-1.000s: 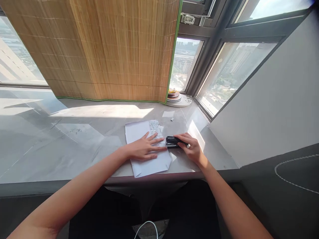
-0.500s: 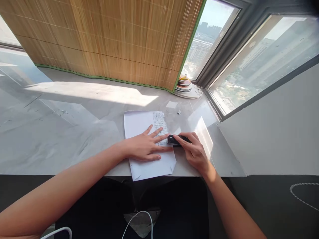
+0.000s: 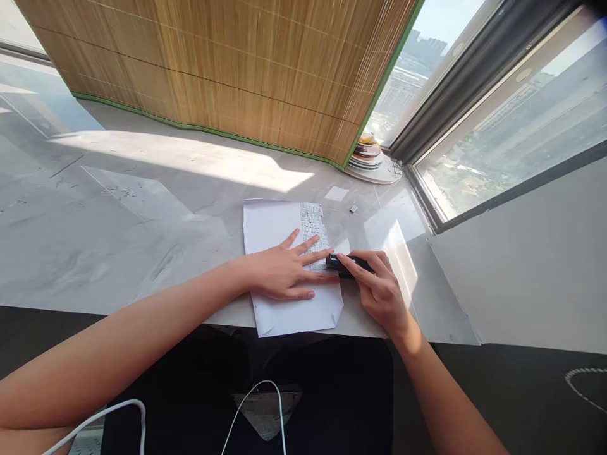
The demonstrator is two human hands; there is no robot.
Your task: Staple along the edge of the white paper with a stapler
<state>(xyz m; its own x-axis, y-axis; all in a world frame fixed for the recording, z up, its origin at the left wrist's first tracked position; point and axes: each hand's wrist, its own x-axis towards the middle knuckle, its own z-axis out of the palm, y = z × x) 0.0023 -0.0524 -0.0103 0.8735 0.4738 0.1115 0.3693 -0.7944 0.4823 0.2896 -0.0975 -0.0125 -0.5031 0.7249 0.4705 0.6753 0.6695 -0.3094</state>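
Observation:
A white sheet of paper (image 3: 270, 224), perhaps several layers thick, lies at the counter's front edge with its lower corners folded. Dense rows of metal staples (image 3: 312, 220) cover a strip along its right side. My left hand (image 3: 284, 270) rests flat on the paper, fingers spread towards the strip. From the right, my right hand (image 3: 382, 287) grips a black stapler (image 3: 348, 264), index finger stretched along its top. The stapler's front end sits over the paper's right edge, close to my left fingertips. Its jaws are hidden from this angle.
Loose staples (image 3: 127, 192) lie scattered on the grey counter (image 3: 190, 240). A small staple stick (image 3: 353, 209) and a white paper piece (image 3: 336, 193) lie beyond the paper. Stacked plates (image 3: 372, 161) stand in the window corner beside a bamboo blind (image 3: 227, 69). A white cable (image 3: 279, 404) hangs below.
The whole view has shifted and tilted slightly. Both hands keep their places on the paper and stapler, with no clear movement between them.

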